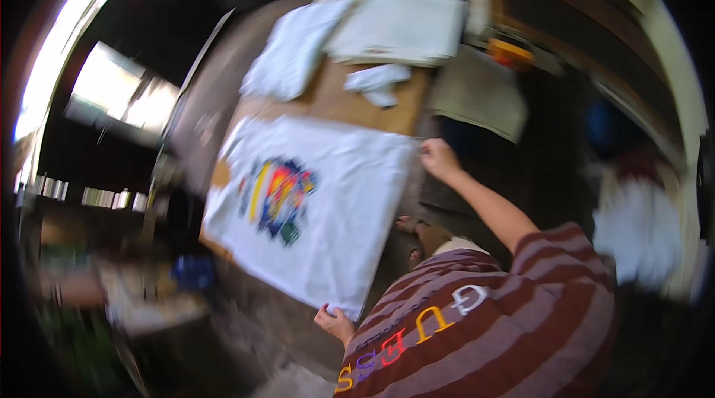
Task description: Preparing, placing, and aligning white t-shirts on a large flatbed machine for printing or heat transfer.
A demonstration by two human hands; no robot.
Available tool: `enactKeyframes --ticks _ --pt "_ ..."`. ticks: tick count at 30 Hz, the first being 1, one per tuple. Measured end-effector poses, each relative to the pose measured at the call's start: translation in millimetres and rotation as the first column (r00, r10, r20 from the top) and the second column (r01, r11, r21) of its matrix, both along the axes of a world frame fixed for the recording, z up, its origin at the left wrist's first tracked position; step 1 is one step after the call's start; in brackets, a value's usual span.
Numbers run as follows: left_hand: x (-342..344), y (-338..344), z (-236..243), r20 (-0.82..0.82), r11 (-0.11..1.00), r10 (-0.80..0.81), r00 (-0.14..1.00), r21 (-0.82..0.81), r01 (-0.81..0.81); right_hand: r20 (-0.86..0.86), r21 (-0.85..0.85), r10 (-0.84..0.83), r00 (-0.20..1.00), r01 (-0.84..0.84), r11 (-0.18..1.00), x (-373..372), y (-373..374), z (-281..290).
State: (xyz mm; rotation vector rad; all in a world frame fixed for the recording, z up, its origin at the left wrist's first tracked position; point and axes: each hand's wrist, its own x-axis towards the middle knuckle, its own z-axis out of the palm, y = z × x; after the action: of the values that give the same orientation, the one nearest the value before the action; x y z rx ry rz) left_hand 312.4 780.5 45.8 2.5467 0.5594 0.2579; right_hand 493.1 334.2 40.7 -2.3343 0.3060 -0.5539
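Note:
A white T-shirt [342, 204] with a bright multicoloured print lies spread flat on the low brown board. My left hand [335, 323] is closed on its corner nearest the lower edge of the picture. At the opposite end of the same near edge, my right hand [441, 160] pinches the other corner, arm stretched out. Between the two hands the edge runs fairly straight, and the cloth shows light wrinkles. The far end of the shirt reaches the board's left side. Slight blur softens the fingertips.
Beyond the shirt lie a folded white cloth [294, 52], a stack of white cloths [398, 26] and a small crumpled white piece [378, 81] on the brown board [357, 111]. A beige cloth [480, 93] and a yellow-orange object [511, 52] are at the right. White cloth [640, 230] hangs farther right.

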Motion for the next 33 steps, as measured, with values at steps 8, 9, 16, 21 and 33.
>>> enactKeyframes --ticks 8,9,16,21,33 --pt "120 -95 -4 -0.047 0.791 -0.6 0.798 -0.184 0.584 -0.41 0.112 -0.168 0.897 0.232 0.966 -224 10 -13" --pt "129 -113 -10 -0.069 0.764 -0.644 0.762 -0.114 0.635 -0.467 0.104 -0.178 0.866 0.254 0.962 -254 6 -13" --pt "116 -233 -23 -0.035 0.344 -0.939 0.343 -0.163 0.925 -0.5 0.099 -0.546 0.672 0.671 0.735 -390 -34 -21" --pt "51 -340 -35 -0.105 -0.068 -0.991 -0.088 -0.184 0.981 -0.457 0.159 -0.586 0.669 0.71 0.686 -434 -72 -13" --pt "-140 -654 46 0.031 -0.767 -0.574 -0.818 -0.37 0.524 -0.269 0.2 -0.961 0.057 0.98 0.002 -648 -154 9"
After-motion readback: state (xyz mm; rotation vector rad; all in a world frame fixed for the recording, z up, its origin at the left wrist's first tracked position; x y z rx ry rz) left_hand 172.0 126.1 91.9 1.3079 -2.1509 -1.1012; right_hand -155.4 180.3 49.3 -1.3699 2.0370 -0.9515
